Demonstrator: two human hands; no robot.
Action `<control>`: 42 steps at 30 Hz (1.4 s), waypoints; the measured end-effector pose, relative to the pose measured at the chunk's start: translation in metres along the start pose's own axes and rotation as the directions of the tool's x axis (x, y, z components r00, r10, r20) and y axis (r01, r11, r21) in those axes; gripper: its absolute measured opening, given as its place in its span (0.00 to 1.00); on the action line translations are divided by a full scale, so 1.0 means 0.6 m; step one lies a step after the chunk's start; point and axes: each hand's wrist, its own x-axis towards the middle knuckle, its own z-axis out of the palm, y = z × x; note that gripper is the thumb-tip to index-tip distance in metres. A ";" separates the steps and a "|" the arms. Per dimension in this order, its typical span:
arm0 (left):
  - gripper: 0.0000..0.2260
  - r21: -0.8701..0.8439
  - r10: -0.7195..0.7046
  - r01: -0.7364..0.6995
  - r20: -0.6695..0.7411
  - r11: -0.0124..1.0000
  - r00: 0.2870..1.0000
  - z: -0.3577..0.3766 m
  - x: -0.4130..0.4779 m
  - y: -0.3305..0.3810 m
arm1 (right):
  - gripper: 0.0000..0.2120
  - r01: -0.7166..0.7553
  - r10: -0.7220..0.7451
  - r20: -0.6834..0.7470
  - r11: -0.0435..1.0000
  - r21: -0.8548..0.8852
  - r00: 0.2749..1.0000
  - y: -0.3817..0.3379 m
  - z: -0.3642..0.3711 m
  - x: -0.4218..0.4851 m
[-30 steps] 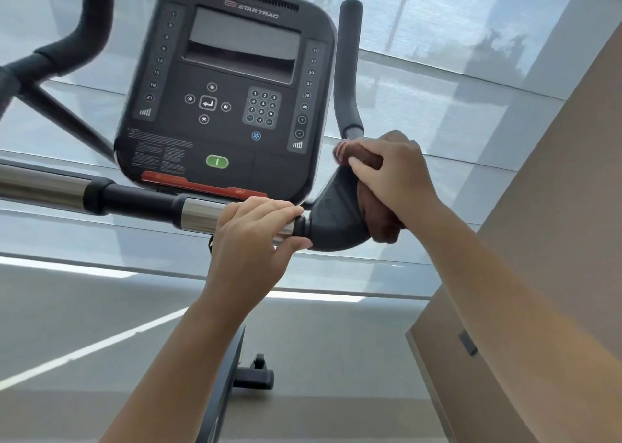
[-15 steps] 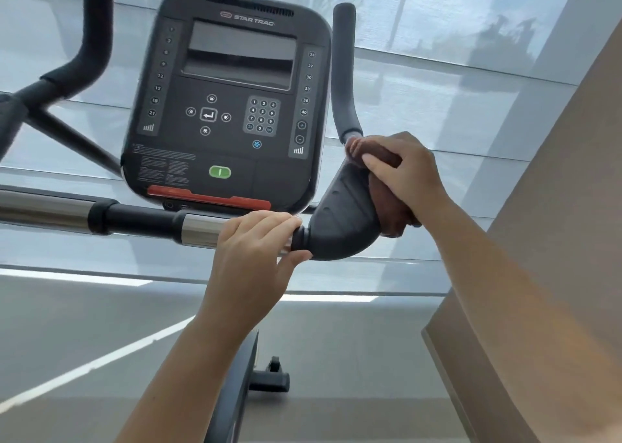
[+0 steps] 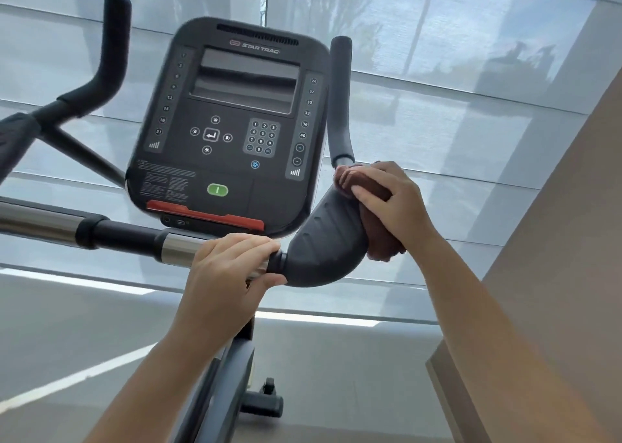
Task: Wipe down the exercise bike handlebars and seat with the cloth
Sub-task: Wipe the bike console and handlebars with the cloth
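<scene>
At the front of an exercise bike, seen from the rider's side and looking slightly upward, two bare arms reach in from the bottom edge. The left hand (image 3: 229, 267) is wrapped around the horizontal handlebar (image 3: 128, 237), its fingers curled over a chrome section just left of a dark grey moulded pad (image 3: 319, 247) at the bar's right end. The right hand (image 3: 393, 200) clasps a bunched brown cloth (image 3: 383, 244) and presses it against the far right edge of that pad, with its fingers folded over the top of the cloth. Cloth shows both above and below the hand. Just above the cloth, a black upright grip (image 3: 340, 99) rises from the pad. A matching bent grip (image 3: 111, 49) stands at the far left. Between them, the black console (image 3: 232, 129) faces the viewer, with a dark screen, a number keypad, a green button and a red strip along its lower edge. Behind the bike, pale window blinds (image 3: 471, 72) fill the background. A beige wall (image 3: 572, 240) runs along the right. Near the floor, the bike's base foot (image 3: 266, 405) is visible.
</scene>
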 end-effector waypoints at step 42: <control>0.15 -0.065 0.044 -0.041 0.045 0.997 0.998 -0.005 -0.002 -0.013 | 0.14 0.073 -0.139 -0.237 0.960 -0.269 0.962 -0.085 0.065 -0.098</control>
